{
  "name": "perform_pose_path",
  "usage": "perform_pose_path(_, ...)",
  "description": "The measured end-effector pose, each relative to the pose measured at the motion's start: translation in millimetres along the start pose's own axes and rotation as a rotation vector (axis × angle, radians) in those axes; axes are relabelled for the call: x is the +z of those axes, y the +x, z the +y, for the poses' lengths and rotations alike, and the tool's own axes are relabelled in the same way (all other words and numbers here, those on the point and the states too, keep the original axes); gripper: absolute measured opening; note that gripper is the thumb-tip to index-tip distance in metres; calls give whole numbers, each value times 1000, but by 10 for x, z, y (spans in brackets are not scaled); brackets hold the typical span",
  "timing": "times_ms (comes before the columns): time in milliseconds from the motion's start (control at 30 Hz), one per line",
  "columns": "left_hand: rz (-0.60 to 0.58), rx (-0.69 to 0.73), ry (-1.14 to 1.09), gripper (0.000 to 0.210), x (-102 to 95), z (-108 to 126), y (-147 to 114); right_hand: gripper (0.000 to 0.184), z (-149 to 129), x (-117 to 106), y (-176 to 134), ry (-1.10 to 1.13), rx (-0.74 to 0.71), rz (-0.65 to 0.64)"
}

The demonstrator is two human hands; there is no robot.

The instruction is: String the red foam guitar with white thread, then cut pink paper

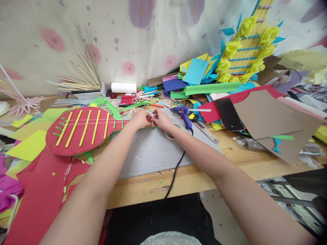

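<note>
A red craft instrument with yellow strips, green edging and white strings lies on the table, its round body to the left. My left hand is at its narrow neck, fingers closed together near the strings. Close beside it, my right hand pinches at the neck's end, where a white string runs. What exactly sits between the fingertips is too small to make out. Beneath the neck lies a grey cutting mat. Just right of my right hand rests a purple glue gun, its black cord running over the table edge.
A tape roll and a metal ruler lie on the mat. Behind are a white paper roll and a box of sticks. To the right are a phone, brown cardboard and a yellow flowered instrument.
</note>
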State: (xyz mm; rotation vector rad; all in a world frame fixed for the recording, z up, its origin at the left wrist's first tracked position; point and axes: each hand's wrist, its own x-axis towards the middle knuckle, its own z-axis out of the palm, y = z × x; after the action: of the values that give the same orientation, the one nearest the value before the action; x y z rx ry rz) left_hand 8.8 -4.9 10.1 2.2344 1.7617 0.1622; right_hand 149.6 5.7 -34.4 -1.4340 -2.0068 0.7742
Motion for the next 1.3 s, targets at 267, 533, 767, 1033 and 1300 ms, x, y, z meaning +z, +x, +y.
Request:
perform_pose_path(267,4,7,3,38,36,-33,14,16,3,53,-87,-83,-110,84)
perform_pose_path(533,10,-6,-14,39,35,-41,28,14,50,40,-105,-141,-133,108)
perform_pose_path(767,21,-18,-55,40,57,-60,40,16,-12,-170,-224,-126,-55,140)
perform_pose_path(1033,24,-14,-82,44,86,-91,46,23,240,-787,-852,-209,187,264)
perform_pose_path(1300,32,-35,-126,42,89,-95,32,52,541,-803,-639,-307,179,400)
